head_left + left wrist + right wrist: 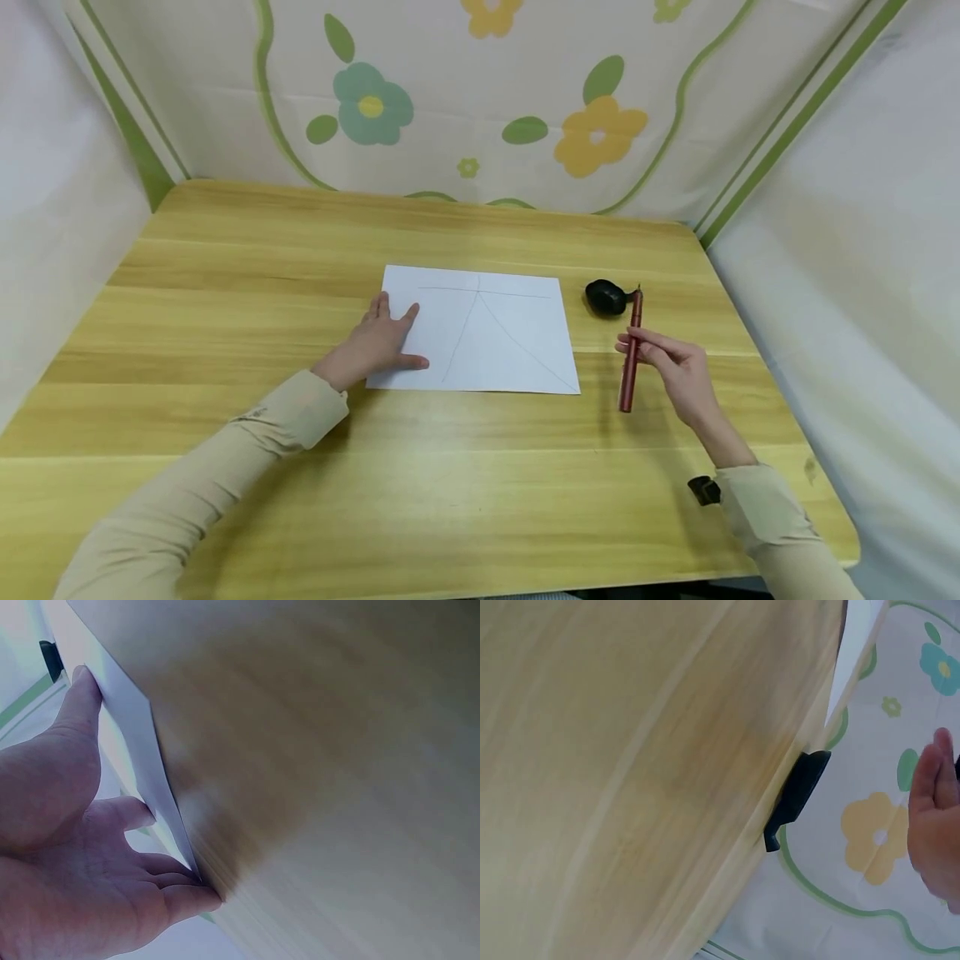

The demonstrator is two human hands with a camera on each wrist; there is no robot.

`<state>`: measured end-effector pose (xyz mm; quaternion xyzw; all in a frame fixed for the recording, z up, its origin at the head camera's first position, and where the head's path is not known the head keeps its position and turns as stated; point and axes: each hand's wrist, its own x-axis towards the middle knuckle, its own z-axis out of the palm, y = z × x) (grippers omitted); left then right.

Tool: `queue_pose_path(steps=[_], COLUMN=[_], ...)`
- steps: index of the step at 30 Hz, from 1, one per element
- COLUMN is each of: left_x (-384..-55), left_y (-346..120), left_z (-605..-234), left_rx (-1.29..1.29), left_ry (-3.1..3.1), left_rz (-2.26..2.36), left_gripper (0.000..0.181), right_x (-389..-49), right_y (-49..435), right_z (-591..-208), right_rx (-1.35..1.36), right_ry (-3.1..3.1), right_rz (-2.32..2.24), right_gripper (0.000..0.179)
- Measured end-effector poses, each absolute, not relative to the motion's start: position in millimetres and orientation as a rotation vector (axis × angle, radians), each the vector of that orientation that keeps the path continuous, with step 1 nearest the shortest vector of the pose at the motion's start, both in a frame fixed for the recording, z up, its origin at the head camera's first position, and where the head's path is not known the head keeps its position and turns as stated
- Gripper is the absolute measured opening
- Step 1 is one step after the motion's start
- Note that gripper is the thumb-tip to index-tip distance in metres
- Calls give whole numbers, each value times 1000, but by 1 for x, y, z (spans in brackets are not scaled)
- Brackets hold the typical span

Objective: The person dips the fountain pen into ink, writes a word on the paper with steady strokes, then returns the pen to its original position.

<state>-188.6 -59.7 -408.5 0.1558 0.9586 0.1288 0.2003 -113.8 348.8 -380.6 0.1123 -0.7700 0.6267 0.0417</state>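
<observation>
A white sheet of paper (517, 333) with thin pencil-like lines on it lies on the wooden table: one runs nearly level, and two slant down from near its middle. My left hand (377, 340) rests spread over the paper's left edge, thumb and fingers apart; the left wrist view shows its fingers (187, 900) at that edge. To the right of the sheet, my right hand (678, 371) holds a dark red pen (628, 379) between thumb and fingers, its thin tip pointing away from me. Only part of the right hand (934, 825) shows in its wrist view.
A small black rounded object (604, 298) with a short stub lies right of the paper, close to the pen's tip. Wood-grain table (465, 483) stretches around the sheet. Behind it hangs a white flower-printed cloth (450, 100), with pale cloth at both sides.
</observation>
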Motion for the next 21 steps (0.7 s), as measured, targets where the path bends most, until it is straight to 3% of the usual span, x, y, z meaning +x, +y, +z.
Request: queue_pose_path(steps=[9,16,21], left_x=[-189,-187,-185], left_y=[-60,-60,-59], left_z=[-406,-404,-407], left_rx=[444,426,431], left_ry=[2699,2687,2678], left_rz=[345,366,370], left_gripper=[96,97,97], right_x=[-133,-174,-189], right_y=[354,378,388], right_z=[-386,-398,-406], right_rx=[96,52,50], right_ry=[-2611,-2832,-2907], right_rz=[1172,709,508], right_gripper=[22,36,36])
